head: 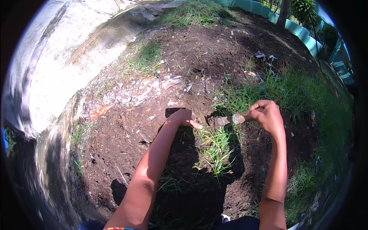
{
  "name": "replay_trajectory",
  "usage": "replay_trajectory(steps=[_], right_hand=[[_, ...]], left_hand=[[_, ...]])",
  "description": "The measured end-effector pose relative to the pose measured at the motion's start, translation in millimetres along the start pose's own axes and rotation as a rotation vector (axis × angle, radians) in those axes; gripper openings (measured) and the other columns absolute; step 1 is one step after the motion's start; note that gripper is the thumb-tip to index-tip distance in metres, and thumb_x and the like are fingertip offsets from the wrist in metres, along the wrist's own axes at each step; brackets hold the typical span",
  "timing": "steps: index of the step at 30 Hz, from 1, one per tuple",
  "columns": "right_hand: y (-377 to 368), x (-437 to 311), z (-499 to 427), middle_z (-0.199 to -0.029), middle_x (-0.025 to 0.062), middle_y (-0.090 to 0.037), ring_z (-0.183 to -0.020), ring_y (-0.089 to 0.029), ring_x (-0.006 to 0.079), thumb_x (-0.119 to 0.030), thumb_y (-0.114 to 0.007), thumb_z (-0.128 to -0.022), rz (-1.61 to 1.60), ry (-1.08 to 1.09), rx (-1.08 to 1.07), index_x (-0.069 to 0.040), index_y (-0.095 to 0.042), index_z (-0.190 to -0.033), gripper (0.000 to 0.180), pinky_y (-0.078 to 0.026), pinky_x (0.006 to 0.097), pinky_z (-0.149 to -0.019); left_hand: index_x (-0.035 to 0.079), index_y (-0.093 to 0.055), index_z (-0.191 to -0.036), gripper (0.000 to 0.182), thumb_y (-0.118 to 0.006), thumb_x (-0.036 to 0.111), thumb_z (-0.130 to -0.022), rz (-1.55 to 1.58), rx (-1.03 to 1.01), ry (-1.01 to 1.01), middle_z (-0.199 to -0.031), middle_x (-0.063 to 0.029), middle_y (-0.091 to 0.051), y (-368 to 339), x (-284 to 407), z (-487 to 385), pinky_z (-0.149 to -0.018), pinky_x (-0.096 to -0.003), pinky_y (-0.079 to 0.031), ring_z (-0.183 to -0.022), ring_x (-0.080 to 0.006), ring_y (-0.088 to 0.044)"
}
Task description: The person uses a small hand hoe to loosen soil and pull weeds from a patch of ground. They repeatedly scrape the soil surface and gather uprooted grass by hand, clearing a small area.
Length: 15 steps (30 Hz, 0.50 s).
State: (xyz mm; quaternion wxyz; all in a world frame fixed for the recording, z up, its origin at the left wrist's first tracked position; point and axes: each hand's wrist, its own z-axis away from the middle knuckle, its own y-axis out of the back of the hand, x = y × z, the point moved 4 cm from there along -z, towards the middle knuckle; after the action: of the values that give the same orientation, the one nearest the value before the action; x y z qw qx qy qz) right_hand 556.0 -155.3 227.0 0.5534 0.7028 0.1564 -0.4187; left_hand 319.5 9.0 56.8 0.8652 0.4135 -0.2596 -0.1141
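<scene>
My right hand (266,116) grips the wooden handle of a short hand tool (244,117) with a pale band around its neck. Its dirt-covered metal blade points left, and its tip meets the soil beside a sunlit grass tuft (215,146). My left hand (184,117) is low over the bare soil, left of the blade, fingers apart and pointing right. No object shows in it, and the palm is hidden. A dark patch (174,111) lies on the ground just beyond that hand.
Thicker grass (296,86) grows at the right. A concrete slab (66,69) borders the soil (120,155) on the left. A dry brown leaf (100,111) and pale litter (172,82) lie ahead. A tree trunk (283,14) and a turquoise low wall (299,30) stand at the far right.
</scene>
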Motion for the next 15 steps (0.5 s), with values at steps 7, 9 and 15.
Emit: replay_trajectory(steps=[7,9,15], right_hand=[[-80.4,194.2,-40.5,-0.054,0.0048,-0.058,-0.041,-0.050,0.0103,-0.017,-0.074,-0.074,-0.463,-0.096,-0.187,-0.001,-0.065,-0.071,0.019,-0.038,0.0262,-0.038],[-86.5,228.8,-12.9,-0.052,0.0042,-0.055,-0.039,-0.049,0.0093,-0.018,-0.074,-0.075,-0.689,-0.518,-0.297,-0.001,-0.064,-0.074,0.020,-0.032,0.0225,-0.034],[-51.3,124.6,-5.8,-0.064,0.0076,-0.064,-0.052,-0.059,0.0139,-0.011,-0.071,-0.073,-0.484,-0.010,-0.108,0.001,-0.067,-0.080,0.014,-0.045,0.0274,-0.049]], left_hand=[[0.025,-0.043,-0.136,0.089,-0.075,0.057,-0.059,-0.346,-0.066,0.123,-0.140,-0.0187,-0.038,-81.3,27.5,-4.6,-0.104,-0.0484,-0.034,-0.131,-0.0340,-0.034],[0.025,-0.052,-0.129,0.074,-0.072,0.053,-0.064,-0.333,-0.044,0.003,-0.136,-0.0194,-0.044,-86.9,23.2,0.6,-0.102,-0.0493,-0.034,-0.125,-0.0320,-0.043],[0.012,-0.060,-0.117,0.060,-0.070,0.047,-0.069,-0.149,0.090,0.007,-0.116,-0.0149,-0.060,-81.7,10.1,30.6,-0.090,-0.0419,-0.047,-0.105,-0.0318,-0.059]])
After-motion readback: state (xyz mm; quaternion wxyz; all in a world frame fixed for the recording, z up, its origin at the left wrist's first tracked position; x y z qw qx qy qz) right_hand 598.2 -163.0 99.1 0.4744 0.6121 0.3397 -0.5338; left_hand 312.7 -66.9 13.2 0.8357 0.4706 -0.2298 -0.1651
